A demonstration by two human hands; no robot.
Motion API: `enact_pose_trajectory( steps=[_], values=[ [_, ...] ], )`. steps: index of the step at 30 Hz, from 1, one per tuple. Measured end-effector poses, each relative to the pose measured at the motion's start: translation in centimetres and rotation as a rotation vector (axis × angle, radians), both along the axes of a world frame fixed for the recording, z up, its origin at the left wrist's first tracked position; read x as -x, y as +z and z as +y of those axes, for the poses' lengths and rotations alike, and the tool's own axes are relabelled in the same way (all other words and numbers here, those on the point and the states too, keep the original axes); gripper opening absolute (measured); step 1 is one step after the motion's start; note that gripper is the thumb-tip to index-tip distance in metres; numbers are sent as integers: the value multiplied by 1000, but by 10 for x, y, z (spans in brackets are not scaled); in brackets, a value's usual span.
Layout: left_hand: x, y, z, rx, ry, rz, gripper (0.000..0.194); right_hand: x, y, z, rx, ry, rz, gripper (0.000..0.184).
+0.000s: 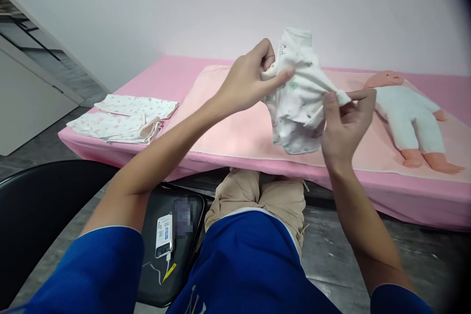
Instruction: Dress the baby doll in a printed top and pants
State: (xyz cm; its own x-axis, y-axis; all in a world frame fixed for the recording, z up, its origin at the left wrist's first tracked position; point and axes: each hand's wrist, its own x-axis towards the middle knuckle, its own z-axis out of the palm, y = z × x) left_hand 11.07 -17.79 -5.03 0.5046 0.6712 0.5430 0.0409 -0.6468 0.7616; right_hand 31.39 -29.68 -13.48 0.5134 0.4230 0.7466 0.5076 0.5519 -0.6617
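Observation:
A small white baby shirt (298,93) with green and brown prints hangs in the air above the bed, bunched and creased between my hands. My left hand (259,71) grips its left side, fingers curled behind and thumb lying across the front. On the other side, my right hand (346,120) pinches a pulled-out piece of the cloth, perhaps a sleeve, between thumb and fingers. To the right, a baby doll (408,113) in a white outfit lies on its back on the pale pink mat (228,130). The doll's head points toward the wall.
Folded printed baby clothes (125,117) lie at the left end of the pink bed sheet (158,76). Below, a black stool (154,284) holds a white power bank (164,235) with a cable and a blurred dark object. A black chair back (47,206) stands at left.

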Motion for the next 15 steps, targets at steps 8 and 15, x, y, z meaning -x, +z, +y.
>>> enact_pose_trajectory(
  steps=[8,15],
  values=[
    [40,21,97,-218,226,626,39,-139,-9,59,260,-135,140,26],
    [22,-45,214,213,326,845,61,-189,-63,168,832,-160,107,23]
  ],
)
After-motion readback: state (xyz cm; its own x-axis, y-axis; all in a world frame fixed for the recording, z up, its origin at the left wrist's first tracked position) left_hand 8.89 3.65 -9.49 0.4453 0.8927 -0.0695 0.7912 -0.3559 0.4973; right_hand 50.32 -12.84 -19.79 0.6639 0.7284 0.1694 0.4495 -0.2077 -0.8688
